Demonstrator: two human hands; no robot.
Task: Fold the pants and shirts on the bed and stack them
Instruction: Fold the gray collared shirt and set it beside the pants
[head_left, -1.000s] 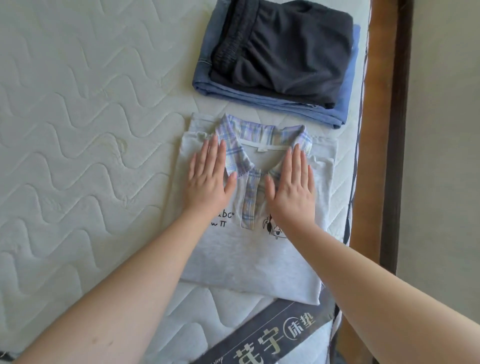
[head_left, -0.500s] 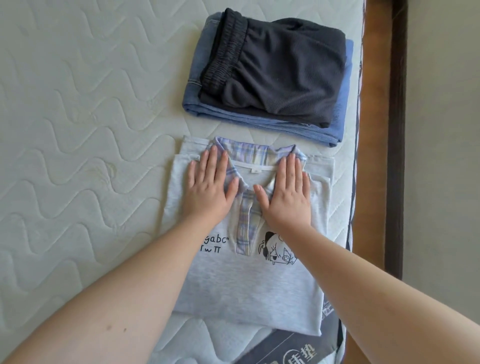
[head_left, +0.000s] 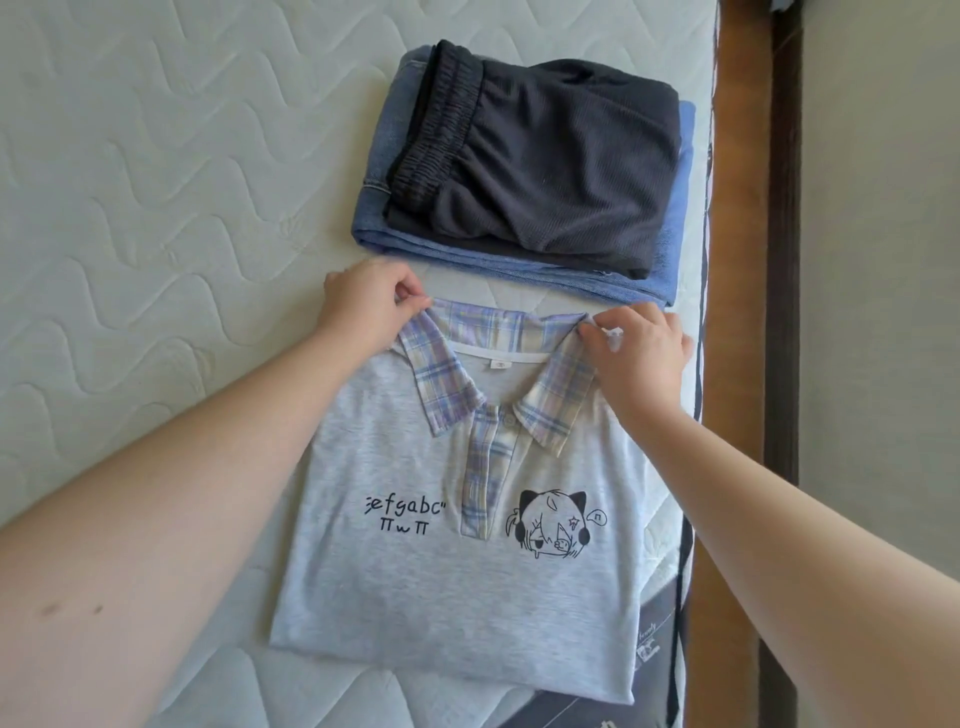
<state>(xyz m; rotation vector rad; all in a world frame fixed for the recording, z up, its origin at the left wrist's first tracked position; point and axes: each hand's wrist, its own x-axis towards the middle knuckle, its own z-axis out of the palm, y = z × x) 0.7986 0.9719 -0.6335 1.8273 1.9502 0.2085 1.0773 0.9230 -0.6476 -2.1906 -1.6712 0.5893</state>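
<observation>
A folded grey polo shirt (head_left: 467, 597) with a plaid collar and a cartoon print lies flat on the white quilted mattress (head_left: 156, 208). My left hand (head_left: 369, 306) pinches the shirt's top left corner beside the collar. My right hand (head_left: 639, 353) pinches its top right corner. Just beyond the shirt lies a stack of folded pants: dark grey pants (head_left: 545, 161) on top of blue jeans (head_left: 670, 239).
The mattress's right edge (head_left: 701, 364) runs close to the shirt and the stack. Beyond it are a brown wooden bed frame (head_left: 737, 260) and a pale floor. A dark printed label band (head_left: 660, 644) crosses the mattress near the shirt's lower right corner.
Both hands have left the shirt's chest, where they lay flat, and now pinch its two top corners. The view has moved closer.
</observation>
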